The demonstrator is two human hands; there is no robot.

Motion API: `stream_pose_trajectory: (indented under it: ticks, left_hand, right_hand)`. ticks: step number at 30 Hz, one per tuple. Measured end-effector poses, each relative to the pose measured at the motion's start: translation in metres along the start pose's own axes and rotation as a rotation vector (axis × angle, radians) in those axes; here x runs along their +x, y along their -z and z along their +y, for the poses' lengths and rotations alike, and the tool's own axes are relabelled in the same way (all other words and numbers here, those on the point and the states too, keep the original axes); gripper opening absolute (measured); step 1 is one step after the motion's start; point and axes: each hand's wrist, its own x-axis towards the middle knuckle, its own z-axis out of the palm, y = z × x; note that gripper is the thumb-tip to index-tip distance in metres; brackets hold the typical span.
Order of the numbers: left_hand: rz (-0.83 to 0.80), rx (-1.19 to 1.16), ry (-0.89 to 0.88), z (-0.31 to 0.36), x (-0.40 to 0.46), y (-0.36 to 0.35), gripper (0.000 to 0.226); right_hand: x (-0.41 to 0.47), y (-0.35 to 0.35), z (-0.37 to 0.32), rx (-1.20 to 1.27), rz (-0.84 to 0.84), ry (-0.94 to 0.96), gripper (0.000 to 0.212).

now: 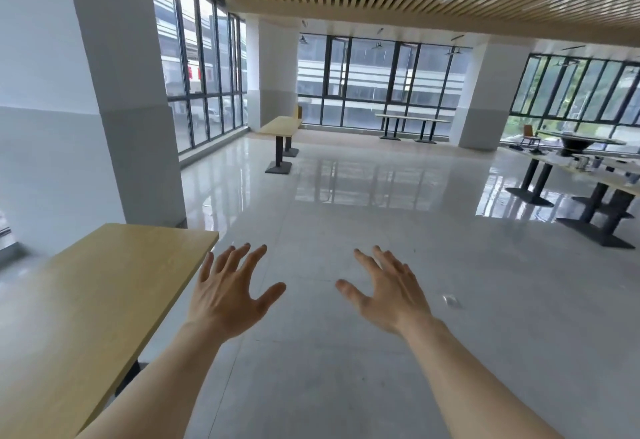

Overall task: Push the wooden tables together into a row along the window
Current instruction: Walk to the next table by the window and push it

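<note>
A wooden table (93, 303) with a pale top stands at the near left, its far corner just beside a white pillar (128, 92). Tall windows (201, 71) line the left wall beyond the pillar. The person's left hand (228, 295) is raised palm down, fingers spread wide, holding nothing; its little finger overlaps the table's right edge, and contact cannot be confirmed. The right hand (388, 291) is level with it over the glossy floor (346, 196), fingers likewise spread, gripping nothing. A second wooden table (280, 125) stands well apart, near the far-left corner. A long table (412, 120) stands along the far window. Cluttered tables (588, 168) occupy the right side of the room.
</note>
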Motion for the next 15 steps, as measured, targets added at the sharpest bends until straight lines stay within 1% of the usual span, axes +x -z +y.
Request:
stream_pose_trajectory:
  ticks: [5, 10, 15]
  left_hand:
    - [-0.002, -0.016, 0.013, -0.046, 0.151, -0.07, 0.099]
    - [-0.001, -0.011, 0.035, -0.096, 0.307, -0.116, 0.099]
    - [-0.001, -0.009, 0.053, -0.135, 0.432, -0.155, 0.097]
  right_hand:
    - [0.174, -0.03, 0.002, -0.013, -0.024, 0.005, 0.085]
    - [0.345, -0.033, -0.006, -0.009, -0.023, 0.02, 0.085]
    - [0.491, -0.042, -0.002, 0.004, -0.018, 0.019, 0.085]
